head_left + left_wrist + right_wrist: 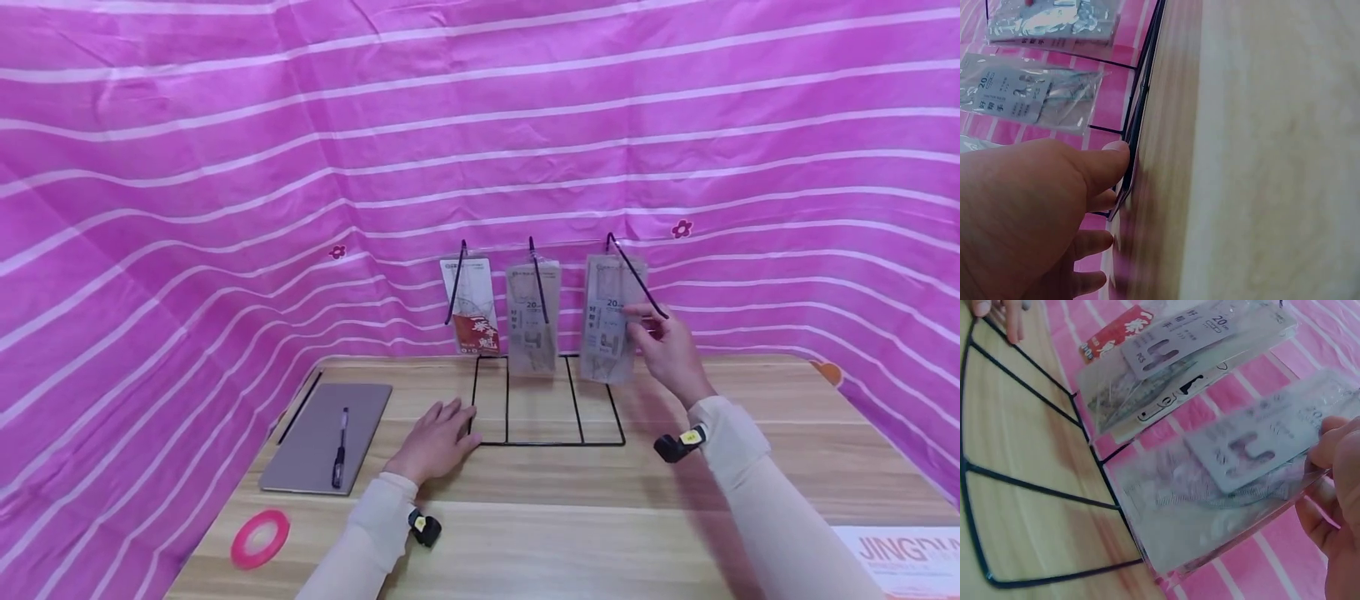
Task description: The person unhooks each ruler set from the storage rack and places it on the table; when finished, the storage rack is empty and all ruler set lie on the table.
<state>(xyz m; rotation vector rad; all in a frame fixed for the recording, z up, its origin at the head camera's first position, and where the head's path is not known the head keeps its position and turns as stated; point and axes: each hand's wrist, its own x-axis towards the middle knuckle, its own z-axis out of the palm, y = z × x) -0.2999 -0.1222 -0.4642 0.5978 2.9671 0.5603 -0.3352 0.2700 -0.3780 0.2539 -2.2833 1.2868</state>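
Fingers (1316, 526) of the right hand (672, 354) pinch the side edge of the rightmost packet (609, 337), which hangs from the right-hand hook (637, 279) of a black wire rack (551, 444), apart from the middle packet (525, 337). Those of the left hand (431, 446) lie spread and fairly straight near the front left corner of the rack's base, the thumb touching the wire.

The rightmost packet looks light: thin, slick plastic round a stiffer printed card, so it should swing easily and may slip between dry fingertips. A side edge where the card backs the film probably gives the surest hold; tugging the loose lower plastic could crease it. Thin wire suggests a rack light enough to tip, so its base deserves a steadying touch.
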